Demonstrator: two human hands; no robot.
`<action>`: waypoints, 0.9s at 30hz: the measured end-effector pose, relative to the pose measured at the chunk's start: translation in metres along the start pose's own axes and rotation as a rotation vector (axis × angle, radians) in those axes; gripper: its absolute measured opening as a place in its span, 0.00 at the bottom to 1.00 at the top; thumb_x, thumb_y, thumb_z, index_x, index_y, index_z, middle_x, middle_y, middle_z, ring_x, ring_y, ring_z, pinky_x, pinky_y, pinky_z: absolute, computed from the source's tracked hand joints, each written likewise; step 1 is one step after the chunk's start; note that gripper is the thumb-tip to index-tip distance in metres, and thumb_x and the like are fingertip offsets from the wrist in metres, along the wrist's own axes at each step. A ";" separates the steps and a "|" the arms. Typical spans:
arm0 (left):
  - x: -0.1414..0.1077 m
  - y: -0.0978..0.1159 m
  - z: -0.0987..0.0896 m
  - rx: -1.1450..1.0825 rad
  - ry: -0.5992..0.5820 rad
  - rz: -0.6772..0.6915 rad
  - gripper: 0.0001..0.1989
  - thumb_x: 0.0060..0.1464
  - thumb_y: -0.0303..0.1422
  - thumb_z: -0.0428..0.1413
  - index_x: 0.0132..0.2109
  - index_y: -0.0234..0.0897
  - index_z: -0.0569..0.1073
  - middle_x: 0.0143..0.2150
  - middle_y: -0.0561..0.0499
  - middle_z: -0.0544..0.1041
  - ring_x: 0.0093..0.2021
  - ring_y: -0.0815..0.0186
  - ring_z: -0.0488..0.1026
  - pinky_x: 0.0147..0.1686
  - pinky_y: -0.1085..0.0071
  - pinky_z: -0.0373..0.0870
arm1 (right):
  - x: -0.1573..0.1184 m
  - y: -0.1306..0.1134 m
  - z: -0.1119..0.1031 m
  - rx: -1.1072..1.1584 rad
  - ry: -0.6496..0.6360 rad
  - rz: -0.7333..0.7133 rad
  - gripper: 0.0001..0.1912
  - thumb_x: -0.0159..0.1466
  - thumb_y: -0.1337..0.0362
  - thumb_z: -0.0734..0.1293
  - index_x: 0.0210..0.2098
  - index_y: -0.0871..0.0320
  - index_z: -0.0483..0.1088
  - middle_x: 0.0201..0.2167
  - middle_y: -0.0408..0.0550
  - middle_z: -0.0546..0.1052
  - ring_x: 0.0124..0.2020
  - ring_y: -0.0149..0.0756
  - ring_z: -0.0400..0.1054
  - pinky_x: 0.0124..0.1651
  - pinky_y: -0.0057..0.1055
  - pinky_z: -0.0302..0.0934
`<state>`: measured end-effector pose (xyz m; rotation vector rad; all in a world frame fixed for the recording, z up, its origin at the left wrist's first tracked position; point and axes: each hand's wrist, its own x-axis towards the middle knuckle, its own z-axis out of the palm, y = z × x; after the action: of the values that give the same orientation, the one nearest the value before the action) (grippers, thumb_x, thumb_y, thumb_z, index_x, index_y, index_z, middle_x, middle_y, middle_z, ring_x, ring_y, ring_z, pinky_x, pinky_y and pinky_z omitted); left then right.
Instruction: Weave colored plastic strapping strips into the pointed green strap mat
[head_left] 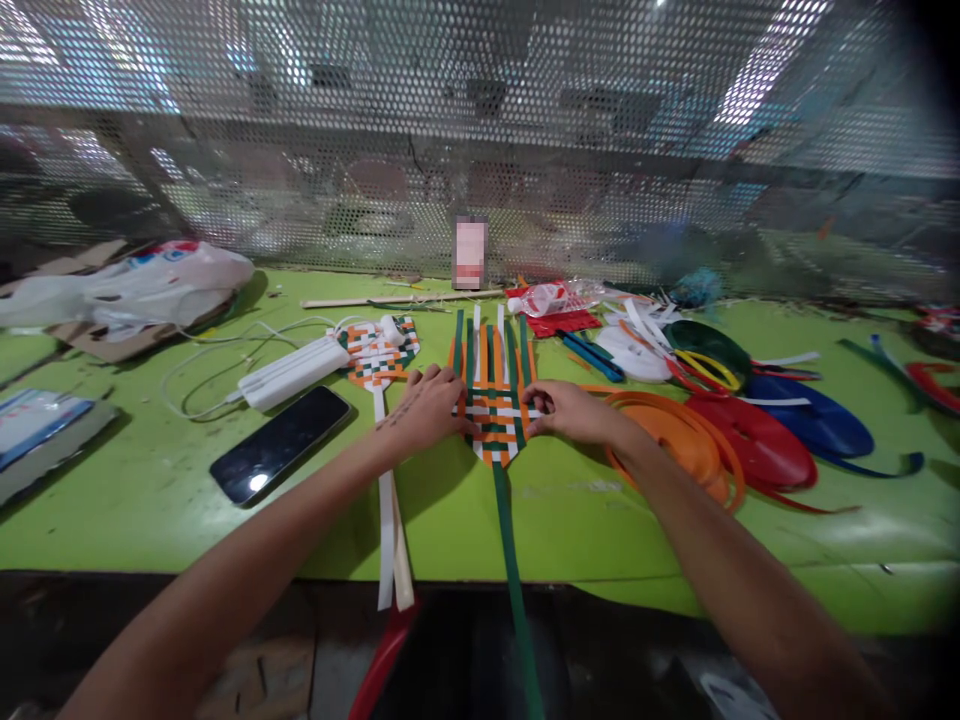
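A piece woven from green, orange and white strips [495, 425] lies flat on the table, its loose strip ends fanning away from me. One long green strip [508, 540] runs from its pointed near end over the table's front edge. At its left edge my left hand [427, 408] grips the weave between thumb and fingers. My right hand [570, 410] pinches its right edge, fingers curled. An orange strip extends under or beside my right hand towards an orange coil [675, 440]. Left of the piece sits another woven piece [375, 350] with a white strip [385, 540] hanging down.
On the green table [315, 545] are a black phone [281, 445], a white power strip [294, 372] with cable, and a plastic bag [150, 285]. Blue-handled scissors [592, 355], a red coil [754, 440] and a blue coil [817, 415] lie right. Perforated metal [375, 190] stands behind.
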<state>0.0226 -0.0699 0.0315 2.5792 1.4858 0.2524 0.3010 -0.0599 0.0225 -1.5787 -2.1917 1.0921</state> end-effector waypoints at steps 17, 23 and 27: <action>0.013 0.010 0.029 -0.170 0.056 0.046 0.29 0.52 0.56 0.63 0.54 0.44 0.77 0.60 0.43 0.69 0.61 0.45 0.64 0.57 0.48 0.62 | 0.000 -0.002 0.005 0.005 0.044 -0.002 0.21 0.51 0.65 0.78 0.43 0.55 0.72 0.32 0.40 0.70 0.33 0.34 0.63 0.36 0.31 0.56; 0.014 0.015 0.031 -0.182 0.055 -0.006 0.25 0.53 0.52 0.63 0.53 0.44 0.78 0.61 0.44 0.70 0.62 0.45 0.65 0.57 0.48 0.63 | 0.001 0.000 0.005 -0.004 0.053 -0.016 0.23 0.50 0.65 0.79 0.44 0.56 0.73 0.32 0.40 0.69 0.32 0.34 0.63 0.36 0.31 0.57; 0.013 0.017 0.030 -0.181 0.055 0.005 0.23 0.55 0.51 0.62 0.53 0.44 0.77 0.62 0.44 0.70 0.63 0.45 0.64 0.57 0.48 0.62 | 0.003 0.004 0.004 0.018 0.041 -0.028 0.23 0.49 0.63 0.80 0.43 0.56 0.73 0.32 0.40 0.69 0.33 0.34 0.63 0.35 0.30 0.56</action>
<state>0.0497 -0.0680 0.0068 2.4512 1.4034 0.4405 0.3001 -0.0589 0.0164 -1.5443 -2.1649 1.0592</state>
